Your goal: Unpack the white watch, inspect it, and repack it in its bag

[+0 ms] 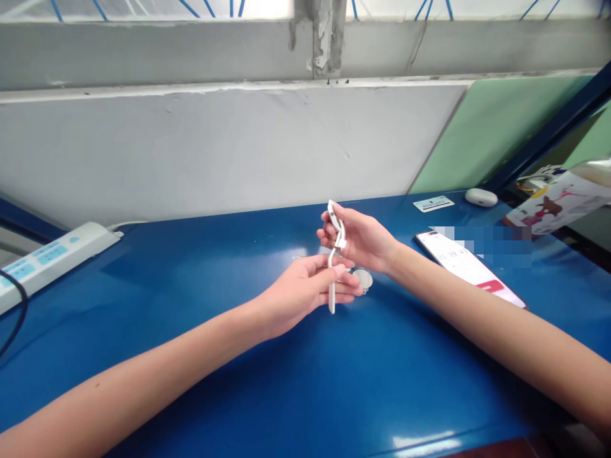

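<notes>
Both hands hold a slim white jointed object [332, 300] above the blue table. Its upper part forms a narrow loop, and a straight bar hangs below a bend; its exact kind is not clear. My left hand [305, 286] is closed on the lower bar, thumb in front and the other fingers behind. Higher up, my right hand [365, 236] grips the looped part, its fingers curled around behind it. A pale round disc [363, 280] shows just beyond my left fingertips. I cannot tell whether the disc is joined to the white object.
To the right lie a phone [470, 267] with a running timer, a card [433, 203] and a white earbud case [481, 197]. A white power strip [52, 257] with a dark cable is at the left. A wall panel [229, 152] rises behind the blue table [200, 394].
</notes>
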`<state>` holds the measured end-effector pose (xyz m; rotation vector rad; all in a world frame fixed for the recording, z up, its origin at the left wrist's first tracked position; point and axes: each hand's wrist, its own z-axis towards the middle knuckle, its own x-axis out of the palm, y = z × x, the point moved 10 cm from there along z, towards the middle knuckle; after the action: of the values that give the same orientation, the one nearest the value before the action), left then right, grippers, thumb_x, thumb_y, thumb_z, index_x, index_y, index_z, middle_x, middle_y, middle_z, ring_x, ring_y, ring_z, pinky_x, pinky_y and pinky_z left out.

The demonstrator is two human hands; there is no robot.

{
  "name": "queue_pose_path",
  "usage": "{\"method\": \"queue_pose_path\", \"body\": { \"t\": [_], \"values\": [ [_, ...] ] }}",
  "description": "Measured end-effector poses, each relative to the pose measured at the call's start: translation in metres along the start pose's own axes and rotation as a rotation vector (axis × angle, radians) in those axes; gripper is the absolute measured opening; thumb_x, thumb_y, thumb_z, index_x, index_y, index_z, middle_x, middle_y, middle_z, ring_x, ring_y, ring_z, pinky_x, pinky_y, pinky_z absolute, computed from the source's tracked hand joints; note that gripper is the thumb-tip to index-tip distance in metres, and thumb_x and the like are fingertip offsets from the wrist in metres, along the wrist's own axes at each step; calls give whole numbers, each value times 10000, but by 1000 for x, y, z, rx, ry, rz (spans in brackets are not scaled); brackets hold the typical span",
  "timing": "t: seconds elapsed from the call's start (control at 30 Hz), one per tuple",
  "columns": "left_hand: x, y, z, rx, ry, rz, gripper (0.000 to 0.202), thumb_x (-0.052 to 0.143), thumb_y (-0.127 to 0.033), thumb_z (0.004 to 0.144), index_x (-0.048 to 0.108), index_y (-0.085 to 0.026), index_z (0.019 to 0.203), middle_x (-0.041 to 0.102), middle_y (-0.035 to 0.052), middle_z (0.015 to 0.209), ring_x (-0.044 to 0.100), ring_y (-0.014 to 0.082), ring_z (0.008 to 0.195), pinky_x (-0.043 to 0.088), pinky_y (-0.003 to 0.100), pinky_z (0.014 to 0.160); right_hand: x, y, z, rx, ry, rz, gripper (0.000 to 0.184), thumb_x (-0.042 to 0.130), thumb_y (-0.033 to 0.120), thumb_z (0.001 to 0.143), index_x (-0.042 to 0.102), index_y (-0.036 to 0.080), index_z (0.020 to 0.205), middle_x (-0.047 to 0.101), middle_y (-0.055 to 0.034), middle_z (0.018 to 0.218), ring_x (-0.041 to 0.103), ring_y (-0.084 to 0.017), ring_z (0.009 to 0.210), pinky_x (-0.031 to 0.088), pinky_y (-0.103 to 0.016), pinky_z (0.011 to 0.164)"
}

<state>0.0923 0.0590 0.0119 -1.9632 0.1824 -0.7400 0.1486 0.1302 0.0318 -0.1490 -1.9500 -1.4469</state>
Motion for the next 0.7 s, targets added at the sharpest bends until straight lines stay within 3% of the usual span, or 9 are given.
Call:
{"method": "queue_pose_path", "body": {
  "t": [0.1, 0.2, 0.33, 0.5, 0.7],
  "values": [
    [5, 3, -1, -23, 50, -75, 193, 578, -250, 986, 675, -88, 1030, 756, 139, 944, 745, 237, 880, 553, 402, 884, 4, -2, 0, -11, 53, -61, 248, 675, 414, 884, 694, 193, 774, 663, 4, 684, 670, -128, 735, 562, -255, 812],
    [10, 2, -2, -21, 111, -98, 231, 543, -248, 1003, 693, -81, 1053, 761, 164, 988, 747, 244, 897, 558, 389, 871, 17, -8, -3, 26, 188, -84, 247, 663, 416, 890, 736, 187, 945, 750, -37, 883, 701, -150, 871, 544, -301, 914],
    [11, 5, -2, -34, 118, -44, 251, 556, -271, 1000, 713, -81, 1046, 752, 182, 1063, 736, 259, 959, 546, 404, 914, 29, -18, -11, 126, 343, -86, 270, 578, 357, 948, 712, 185, 1107, 757, -61, 1085, 692, -171, 1052, 486, -355, 1030],
    [11, 18, -3, -80, 119, -11, 249, 581, -283, 988, 704, -80, 1062, 743, 193, 1093, 715, 288, 1036, 524, 451, 967, 33, -21, -13, 177, 387, -41, 337, 408, 248, 1013, 658, 131, 1207, 729, -106, 1181, 684, -197, 1093, 459, -384, 1055],
    [10, 19, -2, -90, 110, -35, 258, 571, -285, 992, 686, -75, 1088, 741, 198, 1095, 720, 279, 1016, 514, 449, 969, 32, -18, -12, 155, 369, 2, 336, 387, 200, 1021, 630, 118, 1239, 722, -110, 1192, 693, -217, 1075, 484, -388, 1026]
  ]
}}
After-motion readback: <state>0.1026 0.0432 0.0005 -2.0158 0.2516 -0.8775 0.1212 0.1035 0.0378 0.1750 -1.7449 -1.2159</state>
